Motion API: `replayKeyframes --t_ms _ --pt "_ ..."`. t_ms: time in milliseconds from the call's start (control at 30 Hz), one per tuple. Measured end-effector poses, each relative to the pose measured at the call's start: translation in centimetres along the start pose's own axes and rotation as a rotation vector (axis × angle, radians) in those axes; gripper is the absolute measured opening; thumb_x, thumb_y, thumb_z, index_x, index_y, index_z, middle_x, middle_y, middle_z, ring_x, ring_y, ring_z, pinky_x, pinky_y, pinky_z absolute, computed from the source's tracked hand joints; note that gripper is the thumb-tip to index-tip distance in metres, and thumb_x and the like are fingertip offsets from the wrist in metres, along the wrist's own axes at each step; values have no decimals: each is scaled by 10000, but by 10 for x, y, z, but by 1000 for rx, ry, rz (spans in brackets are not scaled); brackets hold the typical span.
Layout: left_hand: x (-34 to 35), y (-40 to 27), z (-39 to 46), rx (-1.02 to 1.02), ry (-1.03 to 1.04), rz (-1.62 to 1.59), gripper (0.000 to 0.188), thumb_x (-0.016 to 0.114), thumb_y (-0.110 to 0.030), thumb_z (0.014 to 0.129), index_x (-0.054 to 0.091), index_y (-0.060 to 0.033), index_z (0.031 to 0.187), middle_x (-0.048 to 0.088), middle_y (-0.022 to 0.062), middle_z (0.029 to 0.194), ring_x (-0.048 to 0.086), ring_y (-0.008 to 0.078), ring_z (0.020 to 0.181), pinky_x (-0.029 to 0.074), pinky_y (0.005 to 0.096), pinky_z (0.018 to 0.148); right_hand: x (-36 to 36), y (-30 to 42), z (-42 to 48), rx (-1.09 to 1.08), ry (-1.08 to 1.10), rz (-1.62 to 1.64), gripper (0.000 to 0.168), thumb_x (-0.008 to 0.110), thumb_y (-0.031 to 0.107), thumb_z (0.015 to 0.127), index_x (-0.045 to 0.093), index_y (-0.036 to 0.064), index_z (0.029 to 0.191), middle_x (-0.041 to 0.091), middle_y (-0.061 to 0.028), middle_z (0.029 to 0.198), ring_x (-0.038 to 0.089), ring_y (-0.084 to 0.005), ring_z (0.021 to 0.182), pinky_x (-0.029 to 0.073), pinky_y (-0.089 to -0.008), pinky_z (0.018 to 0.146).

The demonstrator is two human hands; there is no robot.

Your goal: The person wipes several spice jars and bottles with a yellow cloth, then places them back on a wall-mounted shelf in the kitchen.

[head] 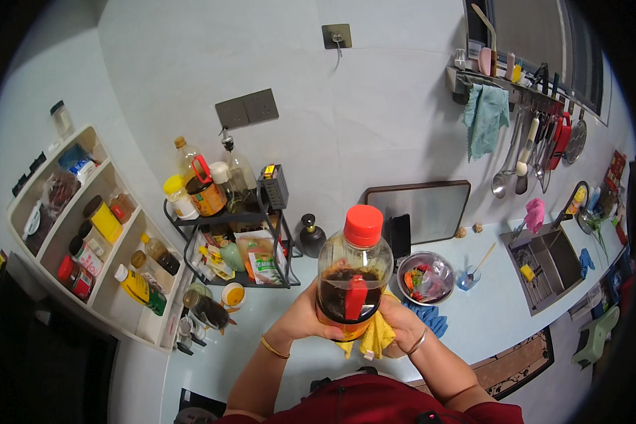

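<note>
A large clear plastic bottle (344, 270) with a red screw cap, a red handle and dark liquid inside is held upright in front of my chest, above the counter. My left hand (303, 318) grips its lower left side, with the fingers partly hidden behind it. On the other side, my right hand (400, 326) holds a yellow cloth (377, 336) against the bottle's lower right. Part of the cloth hangs below the bottle.
A black two-tier rack (228, 217) with bottles and packets stands left, beside a white shelf (130, 233) of jars. To the right are a metal bowl (425, 278) of colourful items, blue gloves (429, 318), a blue cup (468, 278) and a sink (548, 265).
</note>
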State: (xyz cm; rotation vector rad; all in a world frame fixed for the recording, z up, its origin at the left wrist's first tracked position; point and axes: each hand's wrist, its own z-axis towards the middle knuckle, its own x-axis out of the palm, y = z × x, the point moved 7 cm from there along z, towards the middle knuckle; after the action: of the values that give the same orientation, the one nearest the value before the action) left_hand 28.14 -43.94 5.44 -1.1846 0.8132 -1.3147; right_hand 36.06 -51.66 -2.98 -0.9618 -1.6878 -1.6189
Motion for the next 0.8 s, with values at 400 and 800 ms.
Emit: replayKeyframes --t_ms 400,800 --pt "0 11 -8 220 -441 210 875 818 -97 570 291 -1 1261 456 123 1192 476 190 1098 393 328 935 -7 37 -16 -402 -526 -1039 404 419 350 936 546 -1 1091 582 -80 1029 573 -165 853 456 -272 743" --pt "21 9 -26 328 -740 749 1010 829 -165 549 186 31 1302 440 191 1182 491 278 1075 401 356 907 86 65 -43 -752 -320 -1118 233 556 127 862 554 -13 1049 615 -123 952 590 -207 859 451 -305 748"
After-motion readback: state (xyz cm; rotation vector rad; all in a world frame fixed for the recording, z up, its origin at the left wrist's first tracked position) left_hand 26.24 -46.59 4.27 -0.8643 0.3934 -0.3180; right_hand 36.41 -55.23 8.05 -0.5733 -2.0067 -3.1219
